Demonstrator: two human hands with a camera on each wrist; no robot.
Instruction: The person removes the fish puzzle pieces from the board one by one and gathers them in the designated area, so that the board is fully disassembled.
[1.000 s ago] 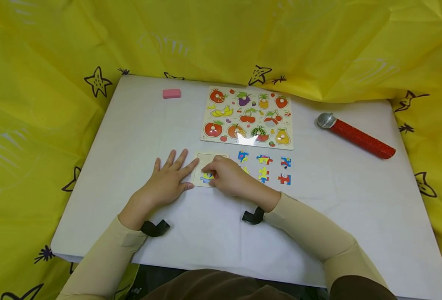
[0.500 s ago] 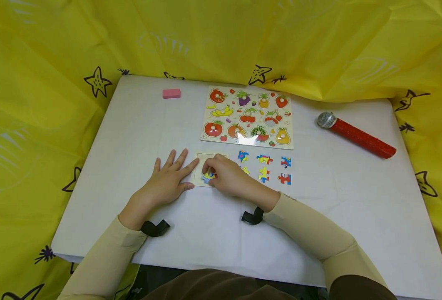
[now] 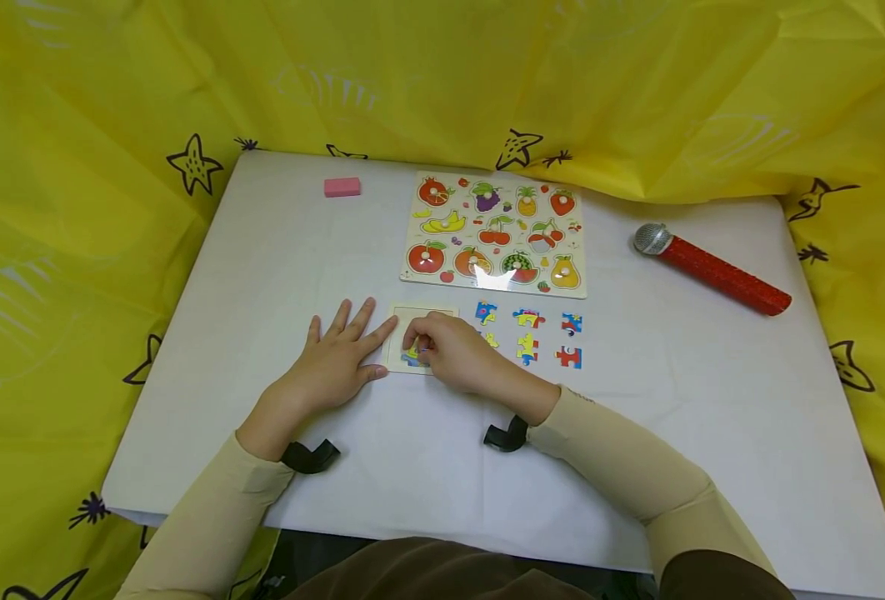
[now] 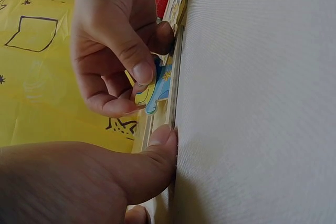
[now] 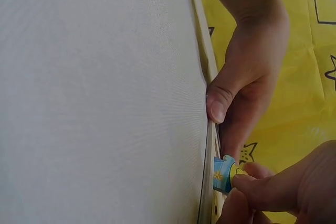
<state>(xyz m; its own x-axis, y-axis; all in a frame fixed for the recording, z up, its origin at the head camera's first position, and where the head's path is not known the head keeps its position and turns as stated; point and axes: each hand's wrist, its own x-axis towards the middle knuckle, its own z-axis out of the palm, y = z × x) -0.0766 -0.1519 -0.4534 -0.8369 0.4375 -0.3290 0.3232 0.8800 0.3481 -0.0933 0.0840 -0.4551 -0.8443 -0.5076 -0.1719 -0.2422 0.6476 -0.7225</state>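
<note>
A small wooden puzzle tray point(image 3: 411, 319) lies on the white table point(image 3: 262, 250). My right hand point(image 3: 417, 345) pinches a blue and yellow jigsaw piece point(image 3: 411, 357) and holds it over the tray's near left part. The left wrist view shows the piece point(image 4: 159, 88) between the thumb and fingers of the right hand point(image 4: 137, 85), tilted against the tray point(image 4: 176, 72). My left hand point(image 3: 352, 335) lies flat beside the tray, fingers straight, its thumb point(image 5: 219, 106) against the tray's edge. Several loose jigsaw pieces point(image 3: 528, 319) lie to the right of the tray.
A fruit peg puzzle board point(image 3: 493, 236) lies beyond the tray. A pink eraser point(image 3: 342, 187) sits at the far left and a red microphone point(image 3: 712, 271) at the right. Yellow cloth with black stars point(image 3: 75, 208) surrounds the table.
The right hand has nudged the jigsaw piece slightly on the tray, covering more of it. The left hand has stayed flat in the same place.
</note>
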